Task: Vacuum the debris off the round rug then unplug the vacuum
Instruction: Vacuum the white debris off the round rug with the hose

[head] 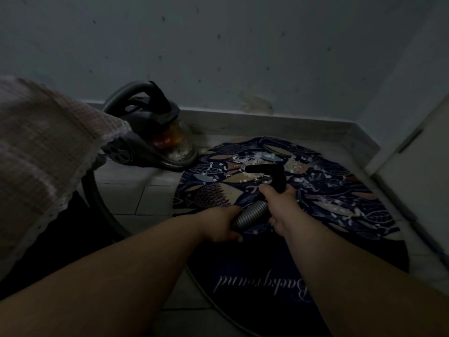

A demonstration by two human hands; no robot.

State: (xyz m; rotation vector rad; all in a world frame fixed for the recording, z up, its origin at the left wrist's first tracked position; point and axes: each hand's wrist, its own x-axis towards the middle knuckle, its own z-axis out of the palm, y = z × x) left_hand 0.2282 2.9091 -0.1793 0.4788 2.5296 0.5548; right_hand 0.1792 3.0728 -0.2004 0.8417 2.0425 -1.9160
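While left hand [220,226] and right hand [279,206] curl fingers [234,237] round one hose [250,212], one nozzle [264,170] sits over one rug [345,215].

Your left hand [222,226] grips the ribbed grey hose [251,214], and your right hand [279,203] holds it further along, just behind the black nozzle [266,172]. The nozzle sits over the round rug [340,190], a dark one with a leaf and fish pattern, among scattered white debris [252,159]. The vacuum [150,132] rests on the tiled floor [136,190] just beside the rug's far-left edge, close to the wall [218,45]. A checked cloth [43,147] hangs at your left.
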